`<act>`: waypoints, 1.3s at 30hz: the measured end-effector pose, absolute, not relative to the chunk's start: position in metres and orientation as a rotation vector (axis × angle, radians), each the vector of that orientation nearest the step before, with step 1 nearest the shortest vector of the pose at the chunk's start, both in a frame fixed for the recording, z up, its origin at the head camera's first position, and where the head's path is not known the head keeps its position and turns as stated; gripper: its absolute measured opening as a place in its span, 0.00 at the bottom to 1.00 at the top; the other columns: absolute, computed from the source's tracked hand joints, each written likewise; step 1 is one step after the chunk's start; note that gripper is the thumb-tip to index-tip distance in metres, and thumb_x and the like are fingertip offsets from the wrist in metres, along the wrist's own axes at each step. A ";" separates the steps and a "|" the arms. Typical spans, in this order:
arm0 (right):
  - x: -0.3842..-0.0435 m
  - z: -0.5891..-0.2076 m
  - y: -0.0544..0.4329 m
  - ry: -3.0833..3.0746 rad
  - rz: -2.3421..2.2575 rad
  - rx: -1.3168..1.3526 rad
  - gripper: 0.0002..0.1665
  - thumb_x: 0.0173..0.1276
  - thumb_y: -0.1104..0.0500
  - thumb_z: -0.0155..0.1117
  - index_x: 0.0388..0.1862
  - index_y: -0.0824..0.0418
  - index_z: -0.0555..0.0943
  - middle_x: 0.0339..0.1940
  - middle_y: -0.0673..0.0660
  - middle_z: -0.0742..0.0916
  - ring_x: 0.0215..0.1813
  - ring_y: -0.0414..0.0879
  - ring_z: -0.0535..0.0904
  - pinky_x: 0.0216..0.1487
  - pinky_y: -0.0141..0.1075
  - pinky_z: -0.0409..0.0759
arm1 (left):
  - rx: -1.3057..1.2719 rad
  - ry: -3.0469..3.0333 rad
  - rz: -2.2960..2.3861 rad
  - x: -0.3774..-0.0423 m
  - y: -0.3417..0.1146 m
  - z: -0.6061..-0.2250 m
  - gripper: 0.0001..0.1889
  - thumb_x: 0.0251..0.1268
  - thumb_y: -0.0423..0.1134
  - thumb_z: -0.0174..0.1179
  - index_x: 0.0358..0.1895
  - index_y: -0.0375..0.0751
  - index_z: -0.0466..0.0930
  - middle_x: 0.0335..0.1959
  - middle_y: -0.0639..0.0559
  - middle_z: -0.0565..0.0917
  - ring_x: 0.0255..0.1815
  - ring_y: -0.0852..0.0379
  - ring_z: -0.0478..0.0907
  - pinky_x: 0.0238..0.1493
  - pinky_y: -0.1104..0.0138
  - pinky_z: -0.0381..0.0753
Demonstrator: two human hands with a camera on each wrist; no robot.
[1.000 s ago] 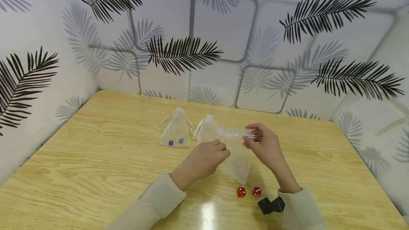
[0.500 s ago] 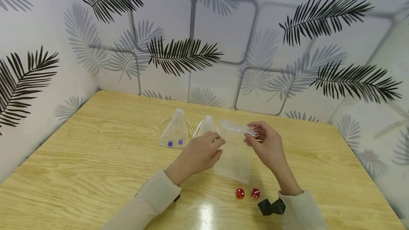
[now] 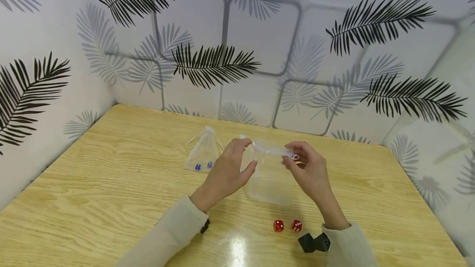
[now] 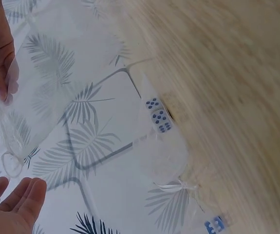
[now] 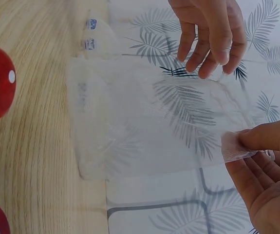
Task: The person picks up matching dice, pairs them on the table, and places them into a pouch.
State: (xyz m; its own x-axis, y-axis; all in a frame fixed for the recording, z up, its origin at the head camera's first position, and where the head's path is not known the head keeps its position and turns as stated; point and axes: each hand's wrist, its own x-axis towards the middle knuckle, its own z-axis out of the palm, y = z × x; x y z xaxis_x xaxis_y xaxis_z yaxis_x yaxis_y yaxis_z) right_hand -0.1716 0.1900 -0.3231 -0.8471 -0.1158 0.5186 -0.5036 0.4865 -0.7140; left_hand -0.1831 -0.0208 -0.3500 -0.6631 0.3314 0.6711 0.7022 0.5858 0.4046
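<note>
A sheer white organza drawstring bag (image 3: 271, 184) hangs upright over the table. My right hand (image 3: 308, 168) pinches its top right corner between thumb and fingers, with a white cord loop sticking out beside the fingertips. My left hand (image 3: 228, 172) is at the bag's upper left edge, thumb and fingers spread apart and gripping nothing. In the right wrist view the bag (image 5: 135, 122) looks flat, and the left fingers (image 5: 198, 53) hover by its mouth. Two red dice (image 3: 278, 226) (image 3: 297, 225) lie on the table below the bag.
A tied organza bag (image 3: 203, 151) with two blue dice stands at the back left. Behind my left hand is another tied bag, partly hidden; the left wrist view shows white dice with blue pips (image 4: 160, 119) in it. A patterned wall (image 3: 252, 98) closes off the table's (image 3: 111, 176) back.
My left hand has uncurled from the bag's left side, and its fingers have spread and risen toward the top edge. The bag now hangs flatter. My right hand keeps its pinch, nearly still.
</note>
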 end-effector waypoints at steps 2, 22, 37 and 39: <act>-0.171 -0.323 0.189 -2.328 1.311 0.528 0.14 0.61 0.72 0.64 0.46 0.71 0.78 0.33 0.63 0.85 0.33 0.30 0.82 0.33 0.23 0.81 | -0.818 -2.280 -0.951 -0.183 -0.021 -0.349 0.23 0.62 0.36 0.61 0.58 0.31 0.67 0.50 0.39 0.76 0.49 0.47 0.76 0.47 0.61 0.80; -0.172 -0.330 0.186 -2.245 1.258 0.715 0.15 0.54 0.74 0.68 0.42 0.69 0.80 0.34 0.62 0.86 0.34 0.30 0.81 0.29 0.25 0.81 | -0.803 -2.267 -1.312 -0.177 -0.016 -0.345 0.16 0.73 0.38 0.49 0.59 0.36 0.69 0.55 0.40 0.79 0.52 0.47 0.80 0.45 0.60 0.82; -0.172 -0.331 0.184 -2.151 1.196 0.802 0.14 0.52 0.77 0.68 0.38 0.69 0.81 0.32 0.61 0.86 0.34 0.33 0.82 0.32 0.23 0.81 | -0.787 -2.247 -1.329 -0.170 -0.009 -0.340 0.07 0.70 0.32 0.48 0.45 0.36 0.74 0.44 0.44 0.84 0.43 0.51 0.85 0.35 0.68 0.82; -0.172 -0.332 0.185 -2.149 1.185 0.799 0.14 0.52 0.77 0.68 0.38 0.69 0.81 0.32 0.61 0.86 0.34 0.35 0.83 0.32 0.23 0.81 | -0.819 -2.234 -1.275 -0.170 -0.010 -0.340 0.08 0.68 0.30 0.48 0.45 0.36 0.76 0.44 0.44 0.84 0.42 0.52 0.84 0.37 0.67 0.82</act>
